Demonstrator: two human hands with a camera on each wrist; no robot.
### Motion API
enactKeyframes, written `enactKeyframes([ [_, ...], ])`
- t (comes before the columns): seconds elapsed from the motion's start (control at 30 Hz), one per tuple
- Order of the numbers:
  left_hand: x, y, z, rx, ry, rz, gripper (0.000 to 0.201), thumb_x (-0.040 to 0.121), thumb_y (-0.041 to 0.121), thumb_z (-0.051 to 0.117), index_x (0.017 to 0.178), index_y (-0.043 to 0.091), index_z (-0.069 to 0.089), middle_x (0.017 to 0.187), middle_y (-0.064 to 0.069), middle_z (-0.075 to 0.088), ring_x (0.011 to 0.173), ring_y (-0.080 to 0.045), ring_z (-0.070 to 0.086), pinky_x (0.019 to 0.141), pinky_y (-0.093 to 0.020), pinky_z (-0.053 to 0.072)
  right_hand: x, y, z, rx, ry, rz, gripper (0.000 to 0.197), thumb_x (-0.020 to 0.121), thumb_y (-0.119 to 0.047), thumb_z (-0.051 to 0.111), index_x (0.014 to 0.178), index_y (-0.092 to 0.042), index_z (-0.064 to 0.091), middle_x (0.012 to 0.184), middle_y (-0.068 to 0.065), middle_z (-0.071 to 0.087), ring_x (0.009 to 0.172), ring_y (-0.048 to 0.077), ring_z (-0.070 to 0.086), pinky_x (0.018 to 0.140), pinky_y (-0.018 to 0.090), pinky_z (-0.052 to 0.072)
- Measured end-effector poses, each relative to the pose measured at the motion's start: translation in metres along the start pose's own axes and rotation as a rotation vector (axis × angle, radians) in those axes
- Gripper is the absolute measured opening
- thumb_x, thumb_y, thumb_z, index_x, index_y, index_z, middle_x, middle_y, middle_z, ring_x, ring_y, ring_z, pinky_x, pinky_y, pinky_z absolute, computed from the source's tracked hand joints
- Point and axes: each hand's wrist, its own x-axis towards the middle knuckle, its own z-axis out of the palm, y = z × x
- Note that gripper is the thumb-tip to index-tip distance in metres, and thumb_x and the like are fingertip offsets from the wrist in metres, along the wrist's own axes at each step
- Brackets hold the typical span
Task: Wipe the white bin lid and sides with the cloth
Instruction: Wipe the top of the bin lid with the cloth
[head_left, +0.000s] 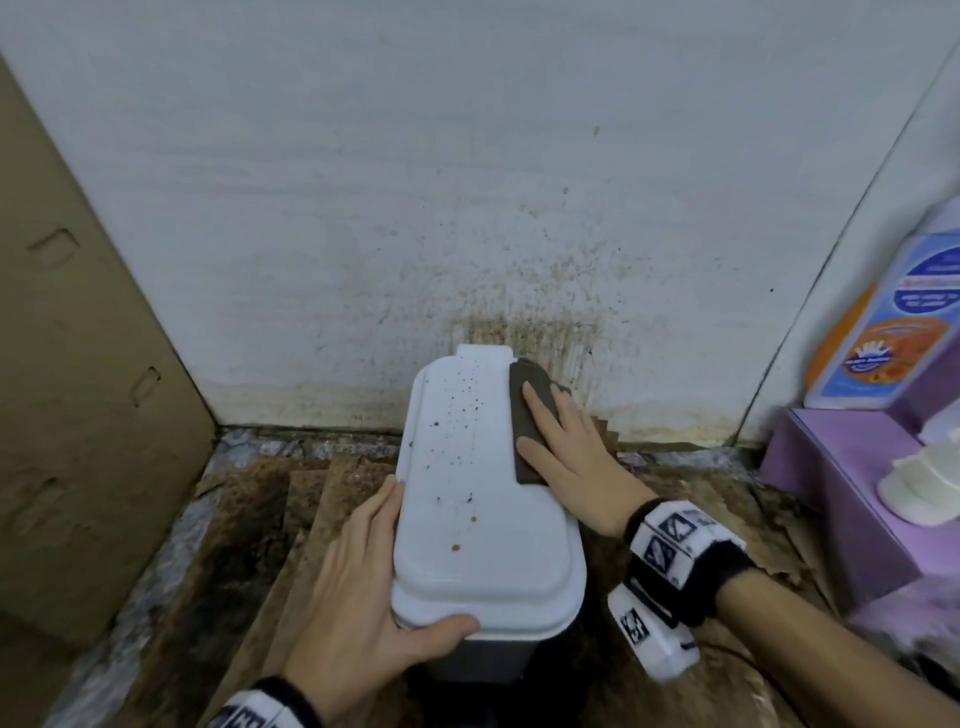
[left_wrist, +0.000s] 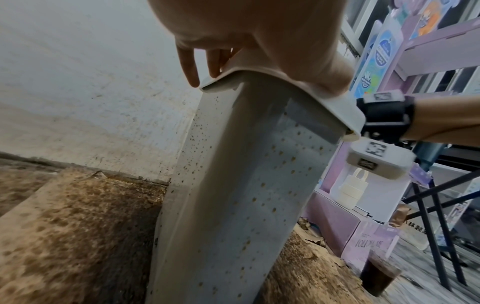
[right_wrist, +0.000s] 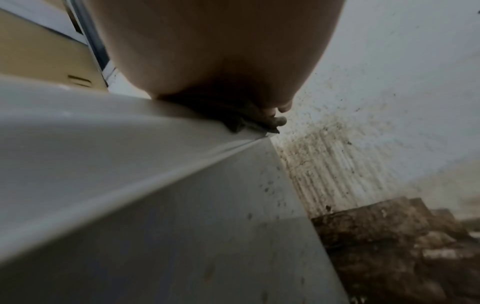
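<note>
The white bin lid (head_left: 467, 493), speckled with brown spots, tops a tall bin standing against the wall. A dark grey-brown cloth (head_left: 530, 375) lies on the lid's far right edge. My right hand (head_left: 563, 452) presses flat on the cloth with straight, spread fingers. My left hand (head_left: 363, 587) braces the lid's near left corner, with straight fingers along the left side and the thumb across the front. In the left wrist view the bin's side (left_wrist: 233, 195) is dotted with brown spots. In the right wrist view the cloth (right_wrist: 233, 121) bunches under my palm at the lid's rim (right_wrist: 103, 133).
A cardboard box (head_left: 78, 389) stands close on the left. The wall (head_left: 519, 312) behind the bin is splattered brown. Soiled cardboard (head_left: 260, 519) covers the floor. A purple box (head_left: 841, 493) with bottles sits on the right, and a cup of dark drink (left_wrist: 376, 275) stands by black frame legs (left_wrist: 428, 216).
</note>
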Motion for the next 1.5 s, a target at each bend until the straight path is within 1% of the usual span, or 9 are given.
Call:
enactKeyframes([
  [0.23, -0.003, 0.000, 0.005, -0.017, 0.022, -0.007, 0.124, 0.055, 0.096, 0.055, 0.152, 0.048, -0.005, 0.157, 0.029, 0.002, 0.148, 0.001, 0.010, 0.120, -0.038, 0.024, -0.107, -0.038, 0.038, -0.121, 0.050, -0.034, 0.074, 0.090, -0.078, 0.002, 0.152, -0.046, -0.024, 0.157, -0.017, -0.041, 0.144, 0.005, -0.039, 0.123, 0.032, -0.009],
  [0.37, -0.003, -0.001, 0.007, -0.045, 0.034, -0.002, 0.123, 0.056, 0.094, 0.057, 0.152, 0.049, -0.004, 0.156, 0.028, 0.003, 0.148, 0.002, 0.009, 0.121, -0.041, 0.024, -0.123, -0.053, 0.060, -0.173, 0.052, 0.067, 0.070, 0.086, -0.075, -0.003, 0.143, -0.051, -0.035, 0.145, -0.019, -0.055, 0.136, 0.003, -0.049, 0.120, 0.028, -0.012],
  [0.73, 0.002, -0.003, 0.003, -0.004, 0.009, 0.005, 0.128, 0.057, 0.097, 0.053, 0.154, 0.043, -0.010, 0.157, 0.028, -0.003, 0.144, 0.009, 0.001, 0.116, -0.029, 0.017, 0.001, -0.026, -0.017, -0.253, -0.123, 0.037, 0.072, 0.103, -0.061, 0.017, 0.158, -0.031, -0.016, 0.164, 0.005, -0.029, 0.154, 0.024, -0.017, 0.127, 0.044, 0.002],
  [0.87, 0.003, 0.002, -0.001, 0.049, -0.010, -0.027, 0.129, 0.056, 0.096, 0.055, 0.148, 0.047, -0.020, 0.154, 0.032, -0.017, 0.141, 0.013, -0.008, 0.117, -0.028, 0.013, 0.052, -0.018, -0.029, -0.381, -0.082, -0.018, 0.067, 0.106, -0.053, 0.013, 0.159, -0.022, -0.013, 0.164, 0.005, -0.030, 0.150, 0.018, -0.028, 0.124, 0.038, -0.010],
  [1.0, 0.004, 0.005, -0.005, 0.075, -0.027, -0.039, 0.128, 0.054, 0.098, 0.051, 0.146, 0.048, -0.023, 0.147, 0.038, -0.023, 0.127, 0.028, -0.024, 0.115, -0.024, 0.009, 0.083, -0.017, -0.039, -0.443, -0.093, -0.044, 0.066, 0.107, -0.049, 0.013, 0.160, -0.017, -0.011, 0.167, 0.000, -0.020, 0.153, 0.013, -0.019, 0.123, 0.032, -0.009],
  [1.1, 0.006, 0.000, -0.005, 0.090, -0.020, -0.015, 0.133, 0.054, 0.098, 0.053, 0.151, 0.044, -0.018, 0.155, 0.031, -0.016, 0.137, 0.021, -0.016, 0.111, -0.023, 0.012, 0.088, -0.015, -0.041, -0.426, -0.084, -0.052, 0.067, 0.108, -0.048, 0.015, 0.160, -0.014, -0.008, 0.168, 0.001, -0.015, 0.155, 0.014, -0.014, 0.121, 0.028, -0.008],
  [1.17, 0.008, -0.002, -0.005, 0.091, -0.026, 0.002, 0.135, 0.054, 0.098, 0.055, 0.153, 0.041, -0.017, 0.158, 0.028, -0.014, 0.145, 0.012, -0.013, 0.115, -0.025, 0.012, 0.083, -0.013, -0.039, -0.406, -0.065, -0.063, 0.067, 0.108, -0.047, 0.017, 0.160, -0.013, -0.007, 0.168, 0.002, -0.014, 0.155, 0.014, -0.013, 0.121, 0.027, -0.008],
  [1.3, 0.008, -0.004, -0.004, 0.086, -0.024, 0.018, 0.138, 0.053, 0.098, 0.055, 0.154, 0.037, -0.015, 0.158, 0.026, -0.015, 0.142, 0.015, -0.020, 0.117, -0.024, 0.007, 0.048, -0.012, -0.029, -0.336, -0.047, -0.064, 0.067, 0.107, -0.049, 0.016, 0.160, -0.015, -0.008, 0.167, -0.001, -0.020, 0.153, 0.012, -0.020, 0.121, 0.027, -0.011],
  [1.5, 0.008, -0.007, 0.001, 0.064, -0.026, 0.013, 0.138, 0.051, 0.100, 0.053, 0.154, 0.038, -0.016, 0.157, 0.027, -0.016, 0.144, 0.012, -0.018, 0.120, -0.027, 0.007, -0.058, -0.040, 0.004, -0.210, 0.032, -0.137, 0.063, 0.106, -0.051, 0.015, 0.158, -0.028, -0.012, 0.161, -0.020, -0.030, 0.144, -0.006, -0.032, 0.122, 0.021, -0.013],
])
